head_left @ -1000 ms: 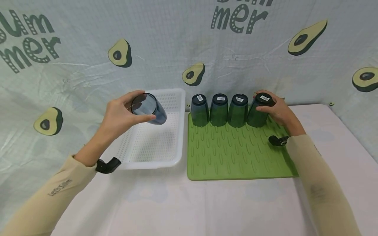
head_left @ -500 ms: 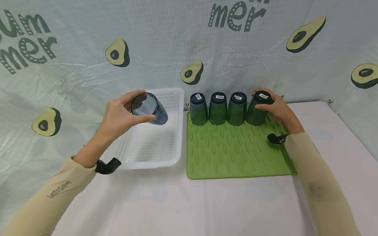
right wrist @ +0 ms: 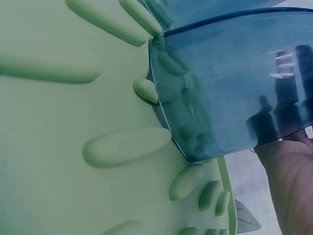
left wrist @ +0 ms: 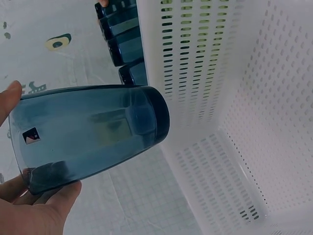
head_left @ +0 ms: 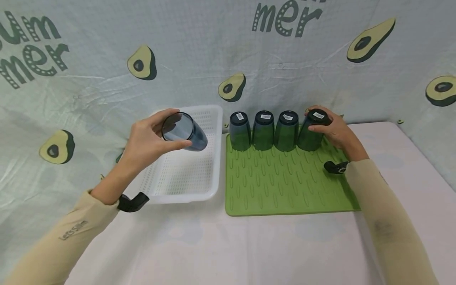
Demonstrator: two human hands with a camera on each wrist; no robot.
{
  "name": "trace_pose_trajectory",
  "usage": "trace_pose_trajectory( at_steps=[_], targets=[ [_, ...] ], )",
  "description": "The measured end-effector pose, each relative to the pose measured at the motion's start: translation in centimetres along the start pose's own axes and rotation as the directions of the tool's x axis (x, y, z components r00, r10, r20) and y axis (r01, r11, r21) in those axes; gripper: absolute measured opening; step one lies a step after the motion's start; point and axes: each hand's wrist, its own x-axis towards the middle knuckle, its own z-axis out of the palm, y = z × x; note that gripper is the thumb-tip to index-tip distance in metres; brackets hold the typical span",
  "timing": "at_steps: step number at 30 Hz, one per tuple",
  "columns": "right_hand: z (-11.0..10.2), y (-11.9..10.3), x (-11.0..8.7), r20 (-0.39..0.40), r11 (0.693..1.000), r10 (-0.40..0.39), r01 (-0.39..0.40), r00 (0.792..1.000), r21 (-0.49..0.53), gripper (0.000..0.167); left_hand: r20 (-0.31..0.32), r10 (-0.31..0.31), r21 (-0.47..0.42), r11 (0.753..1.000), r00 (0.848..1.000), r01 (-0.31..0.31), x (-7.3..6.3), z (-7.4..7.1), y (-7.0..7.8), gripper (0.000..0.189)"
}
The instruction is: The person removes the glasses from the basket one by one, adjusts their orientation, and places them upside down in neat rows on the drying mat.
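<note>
My left hand [head_left: 144, 140] holds a blue glass tumbler [head_left: 198, 136] near its rim, thumb on one side and fingers on the other. The tumbler is tilted over the white perforated basket [head_left: 216, 166], its open mouth facing up and left. In the left wrist view a small sticker shows on the tumbler [left wrist: 88, 137]. With my right hand [head_left: 338, 130] I grip the rightmost of several upside-down tumblers, a dark blue one [head_left: 309, 137] with a white label on its base. In the right wrist view, this tumbler's rim [right wrist: 168, 117] meets the ridged green mat [head_left: 278, 190].
Three more upside-down tumblers [head_left: 263, 132] stand in a row along the mat's back edge, left of my right hand. The basket sits just left of the mat on the pale tablecloth [head_left: 235, 249]. Behind rises a sheet printed with avocados [head_left: 231, 88].
My left hand has shifted slightly right with its tumbler. The right hand keeps its hold on the rightmost tumbler in the same place, while the head view tilts a little.
</note>
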Motion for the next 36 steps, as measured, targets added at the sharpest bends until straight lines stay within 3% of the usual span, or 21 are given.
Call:
trace_pose_trajectory(
  at_steps=[10,15,18,22,27,32,36],
  targets=[
    [0.5,0.1,0.1,-0.022,1.000,0.010,-0.010,1.000,-0.019,0.050,0.017,0.013,0.026,1.000,1.000,-0.013,-0.2,0.5,0.7,0.073],
    [0.5,-0.6,-0.2,-0.069,0.987,0.080,-0.089,0.994,-0.135,0.054,0.013,0.038,0.030,0.999,0.999,-0.038,-0.3,0.6,0.9,0.073],
    [0.5,-1.4,-0.5,-0.089,0.948,0.116,-0.137,0.989,-0.288,0.057,0.008,0.056,0.008,0.998,0.998,-0.056,-0.4,0.6,1.2,0.074],
    [0.5,-2.6,-0.9,-0.100,0.859,0.130,-0.162,0.986,-0.485,0.067,0.003,0.079,-0.014,0.997,0.997,-0.079,-0.3,0.7,1.6,0.074],
    [0.7,-4.0,-0.8,-0.079,0.808,0.100,-0.127,0.992,-0.575,0.076,0.002,0.090,-0.004,0.996,0.996,-0.090,-0.3,0.8,2.0,0.074],
    [1.4,-5.4,-1.4,-0.079,0.722,-0.011,-0.047,0.997,-0.691,0.072,0.001,0.097,-0.014,0.995,0.995,-0.097,-0.3,0.9,2.2,0.074],
    [2.2,-6.3,-2.1,-0.066,0.651,-0.135,0.038,0.989,-0.758,0.065,0.005,0.103,-0.032,0.994,0.995,-0.103,-0.3,1.0,2.4,0.074]
  ],
)
